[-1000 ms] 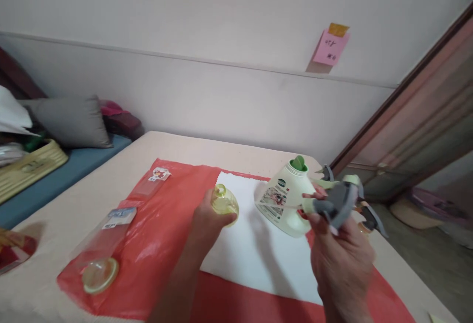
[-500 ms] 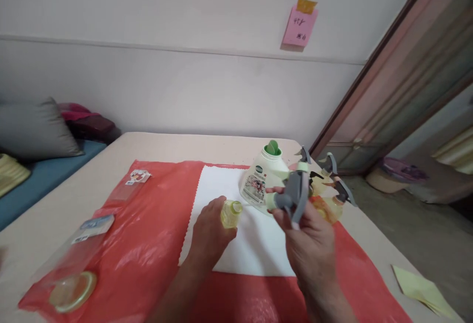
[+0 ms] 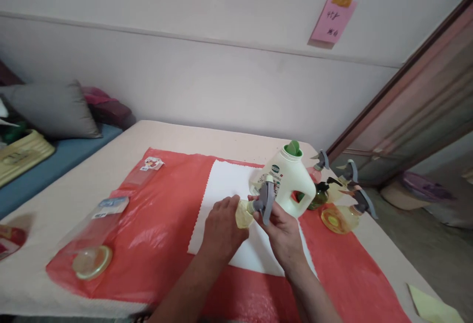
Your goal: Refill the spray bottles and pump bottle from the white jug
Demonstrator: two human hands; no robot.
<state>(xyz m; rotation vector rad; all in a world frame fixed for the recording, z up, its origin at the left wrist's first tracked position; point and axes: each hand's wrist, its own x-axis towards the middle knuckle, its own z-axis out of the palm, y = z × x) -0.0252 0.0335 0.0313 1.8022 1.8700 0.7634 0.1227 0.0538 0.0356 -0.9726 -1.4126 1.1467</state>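
My left hand (image 3: 223,227) is closed round a small pale-yellow clear bottle (image 3: 244,214), tilted so its neck points right. My right hand (image 3: 284,234) grips a grey trigger spray head (image 3: 266,200) with a pale green collar. The collar sits at the bottle's neck; whether it is threaded on I cannot tell. Both hands are above a white cloth (image 3: 258,256) with a scalloped edge. Just behind the right hand stands a large pale-green jug (image 3: 295,180) with a handle and a green piece in its mouth.
Right of the jug are several bottles, among them an orange-yellow spray bottle (image 3: 338,218) and a dark pump bottle (image 3: 320,196). Red plastic sheeting (image 3: 166,214) covers the table. Clear packages (image 3: 111,209) and a round lid-like item (image 3: 92,262) lie left. Yellow paper (image 3: 432,306) lies front right.
The spray head has come left and down from beside the jug to the bottle's neck. My hands are now close together. The camera view has turned somewhat left.
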